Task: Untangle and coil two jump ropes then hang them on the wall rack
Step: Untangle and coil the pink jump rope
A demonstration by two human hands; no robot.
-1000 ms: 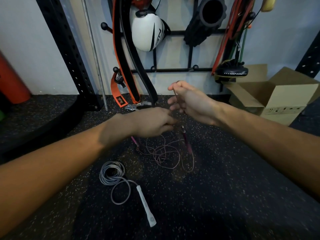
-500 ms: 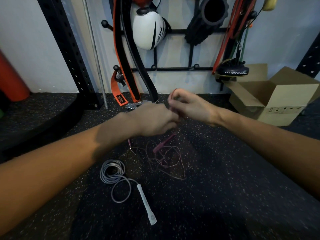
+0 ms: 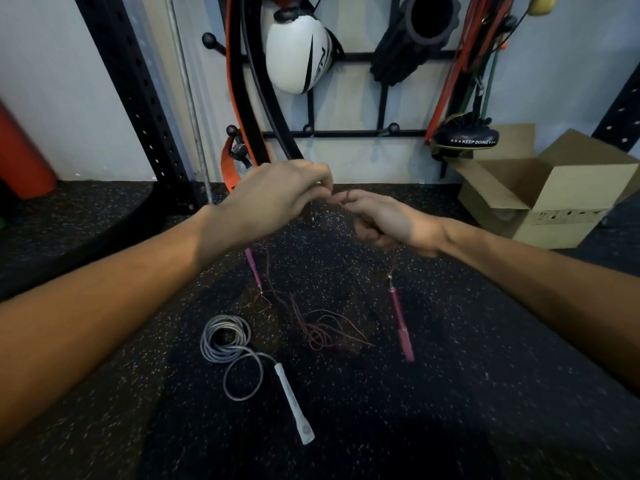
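Now it's the untangling step: left hand (image 3: 277, 199) and right hand (image 3: 384, 223) both pinch the pink rope (image 3: 325, 330) above the floor (image 3: 450, 375), its snarl resting below (the grey rope (image 3: 225, 337) lies coiled just beside), and next, I'd judge, that knot needs teasing loose before coiling.

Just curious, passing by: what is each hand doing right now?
The left hand pinches the pink jump rope.
The right hand grips the same rope.
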